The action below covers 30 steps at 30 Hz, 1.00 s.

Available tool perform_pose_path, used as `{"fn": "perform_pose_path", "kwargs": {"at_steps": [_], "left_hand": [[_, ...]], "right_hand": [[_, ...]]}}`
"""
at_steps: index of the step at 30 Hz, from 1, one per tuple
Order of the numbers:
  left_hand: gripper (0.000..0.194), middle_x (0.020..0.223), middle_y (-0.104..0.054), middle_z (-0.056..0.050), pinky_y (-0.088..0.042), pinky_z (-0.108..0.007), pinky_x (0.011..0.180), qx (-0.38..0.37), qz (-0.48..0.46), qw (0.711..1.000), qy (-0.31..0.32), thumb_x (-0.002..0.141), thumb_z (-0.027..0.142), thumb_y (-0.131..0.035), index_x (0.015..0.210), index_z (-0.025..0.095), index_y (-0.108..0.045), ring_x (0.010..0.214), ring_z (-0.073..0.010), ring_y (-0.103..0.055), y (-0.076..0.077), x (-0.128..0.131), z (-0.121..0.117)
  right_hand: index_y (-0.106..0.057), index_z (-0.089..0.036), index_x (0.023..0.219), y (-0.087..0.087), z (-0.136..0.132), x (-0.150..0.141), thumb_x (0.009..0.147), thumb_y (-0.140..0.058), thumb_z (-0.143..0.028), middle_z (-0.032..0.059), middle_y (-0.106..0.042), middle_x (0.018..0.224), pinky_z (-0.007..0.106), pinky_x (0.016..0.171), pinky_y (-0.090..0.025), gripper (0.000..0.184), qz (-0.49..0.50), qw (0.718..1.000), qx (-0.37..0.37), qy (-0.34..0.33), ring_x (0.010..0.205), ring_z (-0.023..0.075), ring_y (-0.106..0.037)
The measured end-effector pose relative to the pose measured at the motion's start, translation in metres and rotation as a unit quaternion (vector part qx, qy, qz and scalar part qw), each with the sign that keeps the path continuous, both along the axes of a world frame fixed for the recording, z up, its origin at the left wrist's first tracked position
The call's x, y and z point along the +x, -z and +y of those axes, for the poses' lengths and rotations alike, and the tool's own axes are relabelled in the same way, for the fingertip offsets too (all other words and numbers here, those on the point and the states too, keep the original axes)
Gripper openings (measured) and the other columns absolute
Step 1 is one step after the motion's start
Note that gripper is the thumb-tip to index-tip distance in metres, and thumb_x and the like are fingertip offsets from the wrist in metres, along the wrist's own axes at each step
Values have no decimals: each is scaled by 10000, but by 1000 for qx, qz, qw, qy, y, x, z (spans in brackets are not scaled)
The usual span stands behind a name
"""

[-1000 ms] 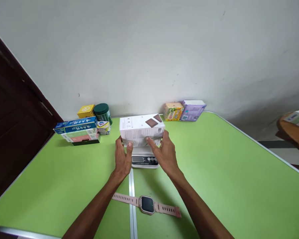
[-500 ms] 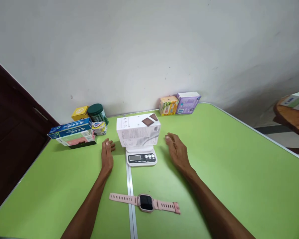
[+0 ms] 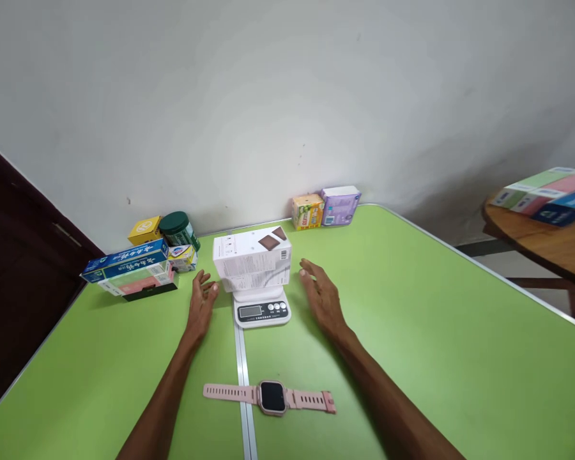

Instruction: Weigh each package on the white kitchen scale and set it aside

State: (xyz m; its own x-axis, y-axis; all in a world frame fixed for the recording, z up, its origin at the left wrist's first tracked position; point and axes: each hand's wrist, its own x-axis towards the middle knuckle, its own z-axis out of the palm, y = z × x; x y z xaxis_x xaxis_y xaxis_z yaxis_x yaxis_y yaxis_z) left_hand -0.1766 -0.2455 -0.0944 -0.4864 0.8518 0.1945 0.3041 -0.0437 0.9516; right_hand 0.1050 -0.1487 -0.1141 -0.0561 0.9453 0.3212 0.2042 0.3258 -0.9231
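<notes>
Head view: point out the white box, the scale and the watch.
White box (image 3: 253,264), head view: printed long side.
Scale (image 3: 263,311), head view: control panel.
Watch (image 3: 273,397), head view: dark screen.

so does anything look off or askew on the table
Nothing looks spilled or damaged. Only mildly odd: the white box on the scale seems too long for it, its left end appearing to overhang the side.

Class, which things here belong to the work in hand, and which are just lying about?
Seemingly in the work:
digital scale
white printed box on it
left hand and right hand, open either side of the box

Apparently lying about:
pink-strapped smartwatch
green-lidded jar
yellow box
blue carton
purple pack
orange pack
cartons on the wooden table
</notes>
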Motion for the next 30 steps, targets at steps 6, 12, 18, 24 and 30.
{"fn": "perform_pose_path", "kwargs": {"at_steps": [6,12,18,24,30], "left_hand": [[793,1359,-687,-156,-543,-437,918,-39,147,983,105,702,553,-860,1364,213,-586,1162,-311,-671,-70,-5,29],[742,1287,-744,-135,-600,-438,873,-56,126,972,190,654,462,-901,1302,209,-643,1085,-312,-718,-109,12,52],[698,1209,-758,-135,-603,-421,795,-37,203,951,228,691,402,-898,1300,192,-630,929,-270,-723,-105,88,115],[711,1205,-741,-175,-595,-433,807,-80,155,954,246,646,393,-949,1220,151,-606,938,-276,-720,-65,159,193],[660,1279,-715,-194,-586,-404,833,-50,173,960,215,743,351,-893,1283,137,-581,977,-268,-724,-48,188,242]], "right_hand": [[-561,-218,1488,-4,-10,-20,1020,-501,-535,159,-639,1443,569,1118,-482,568,-26,994,96,-45,1334,321,-574],[-619,-310,1386,-22,-9,-16,1012,-510,-456,104,-709,1298,526,987,-567,416,-7,992,116,-44,1178,324,-656],[-663,-206,1223,-27,40,51,983,-495,-457,130,-739,1185,458,900,-563,386,-10,996,68,62,1029,289,-681],[-669,-210,1217,-7,110,110,913,-495,-445,117,-758,1141,469,898,-555,423,-18,989,56,133,965,283,-675],[-650,-199,1255,15,166,118,889,-493,-471,133,-747,1148,481,922,-535,482,-7,982,62,180,968,291,-645]]}}
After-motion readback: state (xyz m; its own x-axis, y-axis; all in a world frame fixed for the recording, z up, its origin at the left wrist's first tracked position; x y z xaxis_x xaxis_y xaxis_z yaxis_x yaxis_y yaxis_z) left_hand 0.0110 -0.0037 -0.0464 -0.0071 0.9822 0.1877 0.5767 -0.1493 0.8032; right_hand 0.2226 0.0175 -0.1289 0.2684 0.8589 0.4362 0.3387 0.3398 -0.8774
